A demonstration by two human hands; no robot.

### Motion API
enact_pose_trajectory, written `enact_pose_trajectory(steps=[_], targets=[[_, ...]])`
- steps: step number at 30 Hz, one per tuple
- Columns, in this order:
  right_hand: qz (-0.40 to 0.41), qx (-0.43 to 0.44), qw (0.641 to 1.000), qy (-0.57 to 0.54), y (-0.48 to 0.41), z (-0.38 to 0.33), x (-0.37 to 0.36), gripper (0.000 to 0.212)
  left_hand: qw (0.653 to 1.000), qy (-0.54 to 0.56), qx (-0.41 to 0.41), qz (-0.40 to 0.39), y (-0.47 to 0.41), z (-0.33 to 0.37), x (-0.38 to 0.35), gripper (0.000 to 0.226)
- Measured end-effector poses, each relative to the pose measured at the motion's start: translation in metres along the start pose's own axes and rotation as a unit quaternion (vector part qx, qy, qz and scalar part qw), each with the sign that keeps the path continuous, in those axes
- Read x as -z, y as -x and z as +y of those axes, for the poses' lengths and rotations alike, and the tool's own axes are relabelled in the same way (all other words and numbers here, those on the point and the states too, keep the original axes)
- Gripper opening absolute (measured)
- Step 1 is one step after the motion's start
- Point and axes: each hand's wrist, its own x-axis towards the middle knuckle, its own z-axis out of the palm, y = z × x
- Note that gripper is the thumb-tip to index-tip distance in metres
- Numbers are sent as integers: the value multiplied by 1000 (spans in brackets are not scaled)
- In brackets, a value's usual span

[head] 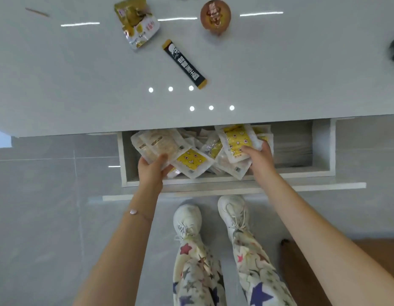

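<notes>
A white drawer [322,146] stands pulled out under the tabletop, holding several flat snack packets. My left hand [151,167] grips a small stack of beige packets [158,145] at the drawer's left side, thumb on top. My right hand [259,156] holds a yellow star-printed packet [236,139] over the pile near the middle. Another yellow packet [192,160] lies between my hands. The drawer's back is hidden under the tabletop.
On the glossy white tabletop [81,85] lie a gold-and-white snack bag [137,23], a black stick sachet [185,64], a round brown ball-shaped pack [215,15] and a thin stick [37,12]. My white shoes [187,219] stand on grey floor tiles below the drawer front.
</notes>
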Motion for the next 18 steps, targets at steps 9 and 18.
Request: enact_pose_trajectory(steps=[9,18], targets=[[66,111,982,141,-25,-4,12,44,993,-101,-51,40,-22,-2,-18,21],[93,249,894,361,17,-23,21,56,938,-300,-153,82,29,9,-17,74]])
